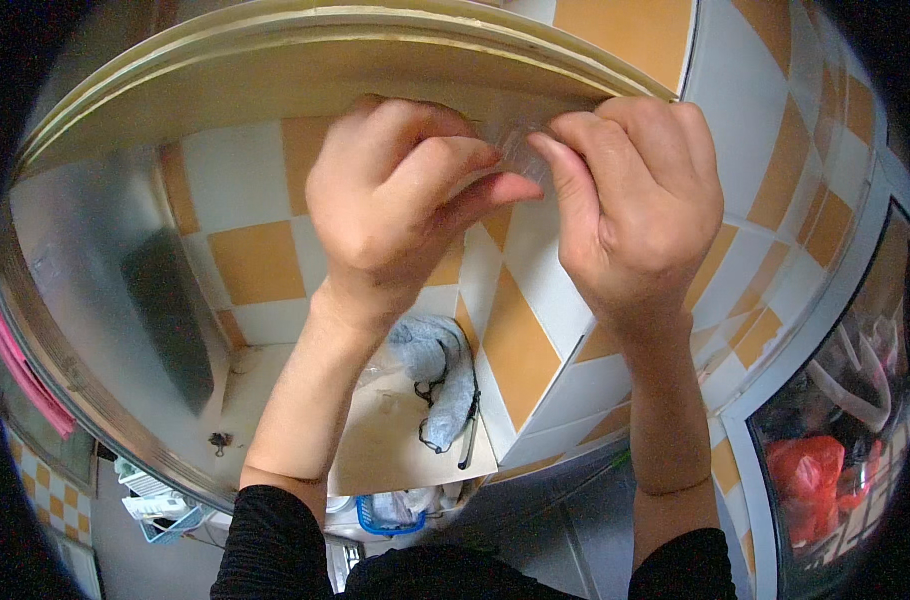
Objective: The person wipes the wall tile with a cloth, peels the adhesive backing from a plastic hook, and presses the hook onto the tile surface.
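Note:
My left hand [400, 190] and my right hand [640, 190] are raised side by side in front of the upper edge of a tiled cupboard recess. Fingers and thumb are closed on both. Between them runs a piece of clear plastic [520, 150], thin and see-through, pinched from either side. Its full shape is hard to make out, as the fingers hide part of it. Just behind the hands is the pale wooden top board [235, 85] of the cupboard.
On the cupboard floor lie a grey-blue fuzzy cloth bundle [445, 385] with black cord and a black binder clip [220, 442]. Below stands a blue basket [390, 515]. A frosted panel [115, 270] closes the left side. A red plastic bag [805, 485] is at the right.

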`<state>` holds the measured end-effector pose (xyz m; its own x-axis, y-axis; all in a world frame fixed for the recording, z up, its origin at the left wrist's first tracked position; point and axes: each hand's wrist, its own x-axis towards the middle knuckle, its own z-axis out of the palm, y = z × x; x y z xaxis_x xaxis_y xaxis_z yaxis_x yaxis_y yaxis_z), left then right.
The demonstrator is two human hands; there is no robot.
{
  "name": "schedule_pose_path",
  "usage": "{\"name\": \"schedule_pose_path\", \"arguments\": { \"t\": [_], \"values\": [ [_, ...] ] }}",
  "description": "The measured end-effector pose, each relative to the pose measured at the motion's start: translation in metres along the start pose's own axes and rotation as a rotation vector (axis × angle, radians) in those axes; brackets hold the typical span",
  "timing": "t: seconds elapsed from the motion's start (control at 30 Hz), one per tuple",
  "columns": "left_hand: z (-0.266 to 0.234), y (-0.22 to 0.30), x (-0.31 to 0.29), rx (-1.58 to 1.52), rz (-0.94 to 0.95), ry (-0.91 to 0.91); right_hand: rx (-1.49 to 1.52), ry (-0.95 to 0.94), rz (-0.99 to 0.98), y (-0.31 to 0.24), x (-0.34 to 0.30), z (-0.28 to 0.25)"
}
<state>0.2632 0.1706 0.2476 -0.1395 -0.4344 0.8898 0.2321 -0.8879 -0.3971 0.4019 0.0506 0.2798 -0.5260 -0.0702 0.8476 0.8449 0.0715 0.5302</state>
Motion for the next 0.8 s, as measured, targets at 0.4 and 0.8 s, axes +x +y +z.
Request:
{"name": "schedule_pose_path", "arguments": {
  "t": [0.4,0.8],
  "values": [
    [0.000,-0.015,0.008,-0.032,0.137,-0.060,0.021,0.007,-0.011,0.003,-0.002,0.002],
    [-0.004,0.012,-0.004,0.196,-0.025,-0.152,-0.003,0.008,0.009,-0.002,-0.003,0.004]
  ]
}}
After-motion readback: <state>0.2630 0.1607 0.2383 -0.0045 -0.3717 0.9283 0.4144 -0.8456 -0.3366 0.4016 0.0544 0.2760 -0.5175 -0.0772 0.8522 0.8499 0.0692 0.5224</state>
